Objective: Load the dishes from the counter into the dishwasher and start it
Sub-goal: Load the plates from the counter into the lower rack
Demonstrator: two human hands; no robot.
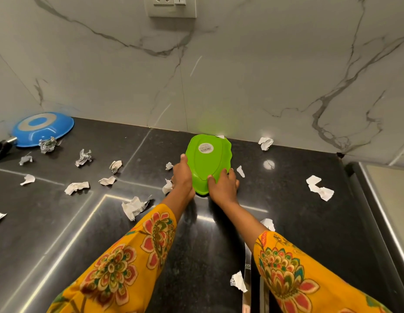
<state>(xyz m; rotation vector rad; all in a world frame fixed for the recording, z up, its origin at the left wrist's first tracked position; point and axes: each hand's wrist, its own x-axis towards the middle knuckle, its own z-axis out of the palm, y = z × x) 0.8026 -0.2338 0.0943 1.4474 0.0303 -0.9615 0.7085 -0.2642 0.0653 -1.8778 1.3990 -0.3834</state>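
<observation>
A green plastic dish (207, 161) lies upside down on the black counter (286, 222), close to the marble wall, a white sticker on its base. My left hand (183, 177) grips its left edge, thumb stretched along the rim. My right hand (223, 184) holds the near right edge, fingers curled over the base. A blue frying pan (42, 128) rests upside down at the far left against the wall, its black handle pointing toward the counter's left edge. The dishwasher is not in view.
Several crumpled paper scraps (134, 207) lie scattered over the counter, on both sides of the dish. A wall socket (170, 6) sits high on the marble backsplash. The counter's right edge (363, 195) drops beside a pale surface.
</observation>
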